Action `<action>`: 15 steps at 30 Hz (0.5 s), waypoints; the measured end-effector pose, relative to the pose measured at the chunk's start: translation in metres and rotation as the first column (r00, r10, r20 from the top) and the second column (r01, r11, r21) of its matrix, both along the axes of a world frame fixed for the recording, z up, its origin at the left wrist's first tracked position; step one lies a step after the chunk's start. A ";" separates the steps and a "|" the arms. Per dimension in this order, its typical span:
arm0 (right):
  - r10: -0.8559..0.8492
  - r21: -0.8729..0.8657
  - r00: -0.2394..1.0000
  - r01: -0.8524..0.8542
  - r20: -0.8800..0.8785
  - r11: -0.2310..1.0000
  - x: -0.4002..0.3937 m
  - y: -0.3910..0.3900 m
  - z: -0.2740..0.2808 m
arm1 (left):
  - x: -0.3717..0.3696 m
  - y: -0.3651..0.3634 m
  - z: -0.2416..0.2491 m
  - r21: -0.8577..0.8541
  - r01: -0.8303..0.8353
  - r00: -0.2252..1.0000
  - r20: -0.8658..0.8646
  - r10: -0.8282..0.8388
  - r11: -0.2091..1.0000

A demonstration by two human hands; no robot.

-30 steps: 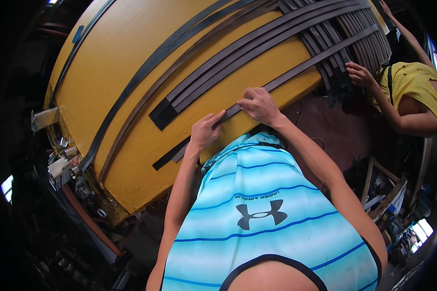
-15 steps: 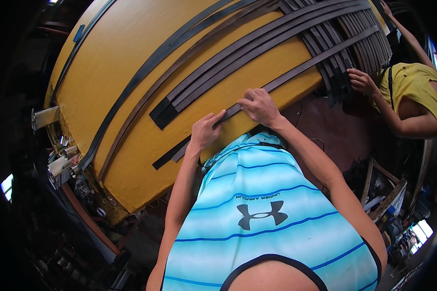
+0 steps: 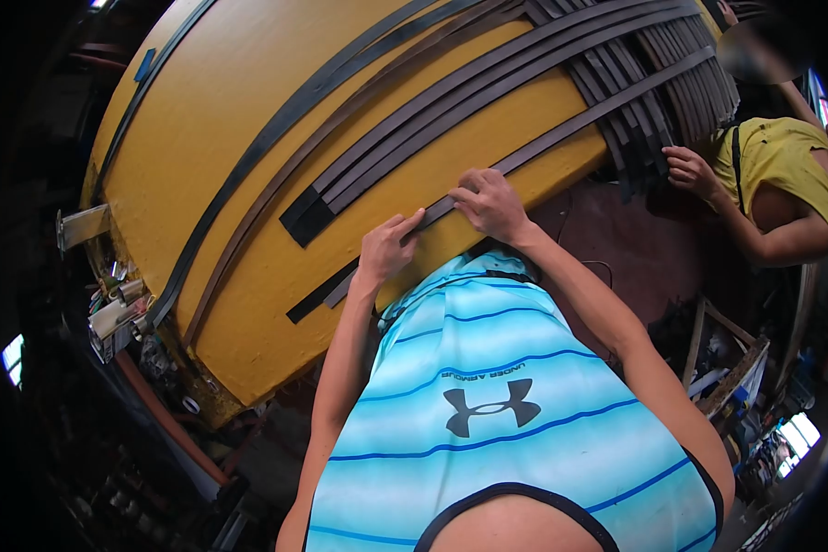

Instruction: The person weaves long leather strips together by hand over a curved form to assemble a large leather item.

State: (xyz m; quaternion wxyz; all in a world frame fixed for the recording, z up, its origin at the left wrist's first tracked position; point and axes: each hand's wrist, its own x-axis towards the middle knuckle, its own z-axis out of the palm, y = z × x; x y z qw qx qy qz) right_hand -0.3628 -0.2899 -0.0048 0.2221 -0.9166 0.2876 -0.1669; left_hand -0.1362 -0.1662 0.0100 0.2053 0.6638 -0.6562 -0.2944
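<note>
A long dark brown strip with a black layer at its end lies along the near edge of the yellow table. My left hand is closed on this strip near its left end, fingers pressed together along it. Farther right, my right hand pinches the same strip between bent fingers and thumb. Beyond my hands, several parallel brown strips lie side by side, their black ends pointing left. At the far right, the strip I hold runs over crossing dark strips.
Long loose strips curve across the table's left part. A co-worker in a yellow top leans at the right end, one hand beside the crossed strips. A metal bracket juts out from the left edge, above cluttered items.
My hands stay on the strip in almost the same place. The co-worker's near hand has moved slightly down and right.
</note>
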 end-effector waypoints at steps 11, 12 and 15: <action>0.178 0.033 0.955 -0.175 -0.237 0.984 -0.006 0.034 -0.013 | -0.002 -0.001 0.003 0.043 -0.047 0.998 -0.036 0.049 0.998; 0.123 -0.010 0.965 -0.129 -0.232 0.992 -0.012 0.030 -0.013 | -0.001 -0.001 0.003 0.031 -0.046 0.999 -0.021 0.047 0.998; -0.026 -0.099 0.964 -0.001 -0.264 0.995 -0.038 0.014 -0.014 | -0.001 -0.001 0.001 0.051 -0.053 0.998 -0.024 0.054 0.997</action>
